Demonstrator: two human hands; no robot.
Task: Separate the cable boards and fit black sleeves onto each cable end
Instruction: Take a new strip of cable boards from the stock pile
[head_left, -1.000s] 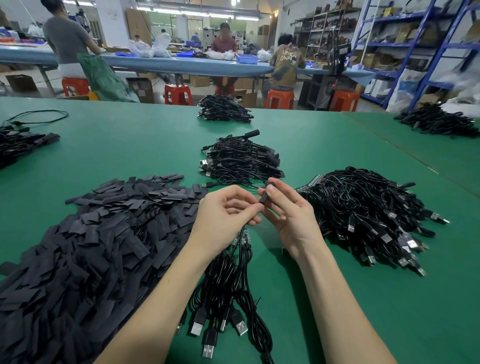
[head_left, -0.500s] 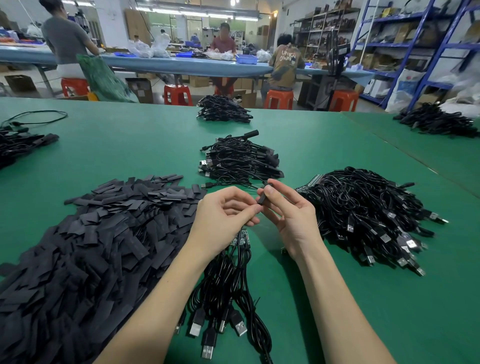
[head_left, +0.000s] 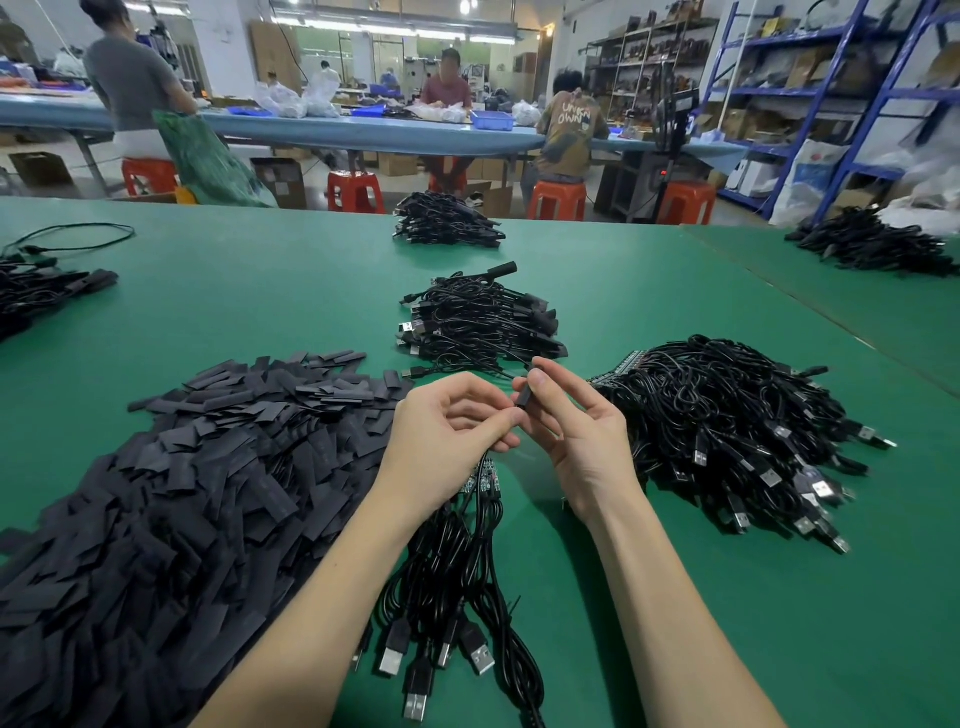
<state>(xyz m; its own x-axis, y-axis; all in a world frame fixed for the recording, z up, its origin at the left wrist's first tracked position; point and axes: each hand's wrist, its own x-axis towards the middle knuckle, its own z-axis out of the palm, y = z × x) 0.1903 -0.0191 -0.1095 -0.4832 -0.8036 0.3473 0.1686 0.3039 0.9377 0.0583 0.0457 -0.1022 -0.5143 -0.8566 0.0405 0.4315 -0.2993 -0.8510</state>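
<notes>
A workshop hall stretches behind a wide green table (head_left: 260, 291), with blue shelving (head_left: 810, 93) on the right and a long blue bench (head_left: 363, 132) where people sit on orange stools (head_left: 356, 191). One seated person wears a shirt (head_left: 571, 130) whose back reads "UNKN OWN".

The largest thing on the table is the heap of flat black sleeves (head_left: 182, 509), spread over the left side and reaching just beside the left forearm. On the right lies a big tangle of black USB cables (head_left: 727, 431), a row of small boards showing at its upper left edge. Straight ahead sits a smaller pile of sleeved cables (head_left: 478, 327), with 1 more pile (head_left: 441, 221) further back and 2 others at the far left and far right edges.

A bundle of cables (head_left: 457, 571) runs from under the left hand toward the viewer, its USB plugs fanned out near the bottom edge and small green boards visible just below that hand.

The left hand (head_left: 447, 431) has its fingers curled, thumb and forefinger pinching at the lower end of a single black sleeve (head_left: 523, 397). The right hand (head_left: 576, 421) pinches that same sleeve between thumb and fingertips, holding it upright between both hands, above the table. Whether a cable end is inside it cannot be told.
</notes>
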